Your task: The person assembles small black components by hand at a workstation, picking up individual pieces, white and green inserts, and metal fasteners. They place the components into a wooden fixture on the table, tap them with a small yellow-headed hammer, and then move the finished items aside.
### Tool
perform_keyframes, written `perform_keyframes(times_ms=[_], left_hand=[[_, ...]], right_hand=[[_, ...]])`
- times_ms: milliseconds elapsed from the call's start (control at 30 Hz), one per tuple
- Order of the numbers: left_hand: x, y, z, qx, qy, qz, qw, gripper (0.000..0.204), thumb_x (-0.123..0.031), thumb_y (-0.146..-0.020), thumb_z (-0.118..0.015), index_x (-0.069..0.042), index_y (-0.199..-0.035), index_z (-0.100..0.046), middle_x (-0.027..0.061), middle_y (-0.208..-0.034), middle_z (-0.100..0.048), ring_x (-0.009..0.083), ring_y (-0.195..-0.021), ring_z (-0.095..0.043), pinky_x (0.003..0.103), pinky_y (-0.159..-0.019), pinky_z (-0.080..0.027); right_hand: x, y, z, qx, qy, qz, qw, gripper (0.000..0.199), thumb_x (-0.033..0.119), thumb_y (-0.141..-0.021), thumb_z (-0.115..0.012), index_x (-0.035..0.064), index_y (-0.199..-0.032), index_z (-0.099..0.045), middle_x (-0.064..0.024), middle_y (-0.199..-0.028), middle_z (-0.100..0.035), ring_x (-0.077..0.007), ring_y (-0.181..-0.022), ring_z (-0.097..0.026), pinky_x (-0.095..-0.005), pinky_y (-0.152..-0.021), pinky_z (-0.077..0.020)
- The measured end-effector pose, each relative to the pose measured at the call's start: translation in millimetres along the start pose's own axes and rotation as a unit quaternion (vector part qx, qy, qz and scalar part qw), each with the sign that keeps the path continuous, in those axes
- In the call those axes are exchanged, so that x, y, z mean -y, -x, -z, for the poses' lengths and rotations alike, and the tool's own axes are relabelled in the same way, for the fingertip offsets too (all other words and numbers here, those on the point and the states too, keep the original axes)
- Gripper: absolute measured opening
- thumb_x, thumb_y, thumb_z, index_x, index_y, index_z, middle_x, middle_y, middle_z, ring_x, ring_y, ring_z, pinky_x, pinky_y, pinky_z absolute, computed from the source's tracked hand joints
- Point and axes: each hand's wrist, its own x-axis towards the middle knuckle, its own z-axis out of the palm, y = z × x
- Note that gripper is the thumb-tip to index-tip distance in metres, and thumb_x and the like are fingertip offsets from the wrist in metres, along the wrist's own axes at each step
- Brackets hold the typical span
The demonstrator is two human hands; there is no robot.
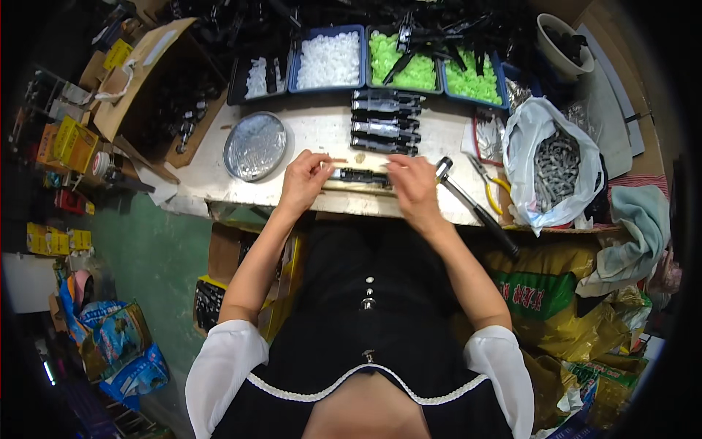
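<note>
Black-and-silver, long, narrow metal-and-plastic part [363, 176] lies flat at the near edge of my white worktable [322, 132], crosswise in front of me on a pale strip, with my left hand [303, 181] at its left end and my right hand [414, 184] at its right. My left fingertips are pinched on the left end; my right fingers are curled down over the right end, pressed together, though I cannot tell just how they grip. Largest around me is the white plastic bag of grey metal pieces [553, 164] to my right, well apart. Four blue trays [401, 58] line the far edge, holding white and green bits. A round silver tin lid [254, 145] sits near my left hand. Four finished parts [385, 121] lie stacked just beyond. A black-handled hammer [475, 207] rests just beside my right hand, then yellow-handled pliers [493, 186].
</note>
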Motion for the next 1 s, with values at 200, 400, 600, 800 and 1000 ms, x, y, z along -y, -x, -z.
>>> perform_keyframes(times_ms=[200,400,600,800,1000], left_hand=[[-11,-88,20,0.01,-0.098,-0.097,0.99,0.024,-0.022,-0.069,-0.068,-0.006,-0.087,-0.065,0.0117,-0.078,-0.059,0.0249,-0.067,-0.056,0.034,-0.06,-0.045],[-9,-212,6,-0.003,-0.251,-0.101,0.963,0.032,-0.025,-0.07,-0.066,-0.007,-0.096,-0.064,0.0161,-0.085,-0.06,0.0311,-0.08,-0.059,0.039,-0.07,-0.046],[-13,-245,-24,0.105,-0.297,-0.125,0.941,0.034,-0.023,-0.064,-0.07,-0.008,-0.094,-0.065,0.0167,-0.091,-0.063,0.0308,-0.087,-0.06,0.039,-0.077,-0.046],[-1,-246,-1,0.088,-0.306,-0.129,0.939,0.027,-0.026,-0.065,-0.068,-0.006,-0.083,-0.067,0.0159,-0.08,-0.064,0.03,-0.078,-0.061,0.038,-0.07,-0.047],[-3,-238,0,0.008,-0.327,-0.091,0.941,0.027,-0.028,-0.069,-0.061,-0.005,-0.08,-0.067,0.016,-0.08,-0.063,0.0323,-0.079,-0.06,0.04,-0.071,-0.047]], right_hand=[[-105,-9,113,0.036,0.266,-0.161,0.95,0.02,-0.003,-0.063,-0.052,0.0012,-0.082,-0.057,-0.0165,-0.085,-0.057,-0.0345,-0.08,-0.052,-0.0428,-0.069,-0.0408],[-131,-15,137,0.152,0.341,-0.217,0.902,0.017,0.006,-0.07,-0.055,0.0012,-0.086,-0.058,-0.016,-0.088,-0.057,-0.0338,-0.084,-0.053,-0.0417,-0.075,-0.043],[-133,-35,128,0.144,0.379,-0.235,0.883,0.019,0.008,-0.074,-0.051,0.003,-0.09,-0.059,-0.0157,-0.087,-0.056,-0.0325,-0.085,-0.055,-0.0425,-0.072,-0.0449],[-161,-40,111,0.219,0.347,-0.262,0.874,0.02,0.005,-0.074,-0.046,0.002,-0.086,-0.061,-0.0182,-0.088,-0.059,-0.0336,-0.086,-0.058,-0.0409,-0.071,-0.0469],[-162,-43,106,0.249,0.345,-0.244,0.872,0.016,0.004,-0.07,-0.048,-0.0019,-0.077,-0.062,-0.0214,-0.079,-0.061,-0.0356,-0.078,-0.06,-0.0432,-0.069,-0.0478]])
